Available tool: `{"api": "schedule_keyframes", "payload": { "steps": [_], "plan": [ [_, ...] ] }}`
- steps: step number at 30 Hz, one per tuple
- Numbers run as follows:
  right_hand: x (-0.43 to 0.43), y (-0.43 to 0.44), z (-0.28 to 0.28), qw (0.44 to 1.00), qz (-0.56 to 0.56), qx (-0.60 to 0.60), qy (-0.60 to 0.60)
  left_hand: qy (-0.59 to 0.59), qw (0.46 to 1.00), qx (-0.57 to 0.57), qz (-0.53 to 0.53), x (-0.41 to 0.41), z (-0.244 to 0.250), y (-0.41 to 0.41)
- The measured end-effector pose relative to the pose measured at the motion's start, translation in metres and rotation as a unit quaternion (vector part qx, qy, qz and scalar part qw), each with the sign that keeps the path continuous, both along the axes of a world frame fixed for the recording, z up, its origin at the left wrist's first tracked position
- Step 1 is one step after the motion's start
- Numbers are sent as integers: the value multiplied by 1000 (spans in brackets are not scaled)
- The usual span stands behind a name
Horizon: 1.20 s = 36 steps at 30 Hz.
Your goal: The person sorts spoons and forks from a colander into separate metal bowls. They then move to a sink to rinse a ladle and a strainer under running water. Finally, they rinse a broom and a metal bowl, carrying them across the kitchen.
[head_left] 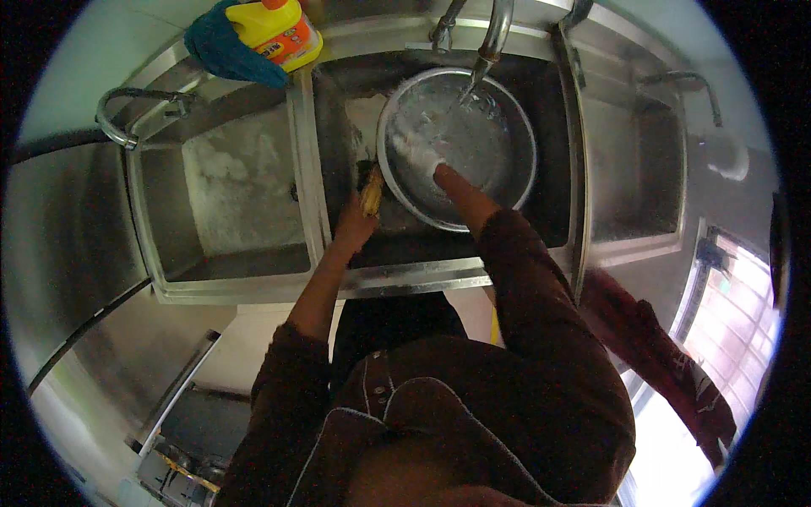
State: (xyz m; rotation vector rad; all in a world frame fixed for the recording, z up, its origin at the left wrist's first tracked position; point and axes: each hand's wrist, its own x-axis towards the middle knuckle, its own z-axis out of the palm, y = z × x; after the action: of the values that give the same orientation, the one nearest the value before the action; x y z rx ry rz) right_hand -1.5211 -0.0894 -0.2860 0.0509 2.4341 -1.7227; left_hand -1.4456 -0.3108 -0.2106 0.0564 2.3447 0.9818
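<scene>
A round metal basin (pixel 529 184) of water stands in the middle compartment of a stainless steel sink (pixel 412 279). Above its far part is the spout of a metal faucet (pixel 486 60). My right hand (pixel 451 180) reaches over the near rim into the basin, its fingers hidden at a whitish, blurred patch of water. Just left of the basin, low in the same compartment, my left hand (pixel 360 223) is closed on a yellowish, elongated object (pixel 372 193); its exact kind is unclear. A dark thing lies just beyond that object's far end.
On the sink's back left ledge stand a yellow plastic jug (pixel 294 38) and a dark teal cloth (pixel 218 44). Left and right are further sink compartments, each with a curved faucet (pixel 117 117). A raised metal divider (pixel 580 158) borders the middle compartment at right.
</scene>
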Motion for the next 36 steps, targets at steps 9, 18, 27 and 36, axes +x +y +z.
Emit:
{"api": "schedule_keyframes", "payload": {
  "steps": [9,18,27,36],
  "plan": [
    [119,44,119,957,44,30,-286,-392,894,160,150,-24,144,-10],
    [137,-57,235,904,-104,-368,-194,-231,921,311,39,86,201,11],
    [104,114,96,782,237,298,-494,-141,970,196,-21,16,64,-10],
    [108,127,212,752,-78,-500,-423,-221,963,119,98,-4,-39,13]
  ]
}}
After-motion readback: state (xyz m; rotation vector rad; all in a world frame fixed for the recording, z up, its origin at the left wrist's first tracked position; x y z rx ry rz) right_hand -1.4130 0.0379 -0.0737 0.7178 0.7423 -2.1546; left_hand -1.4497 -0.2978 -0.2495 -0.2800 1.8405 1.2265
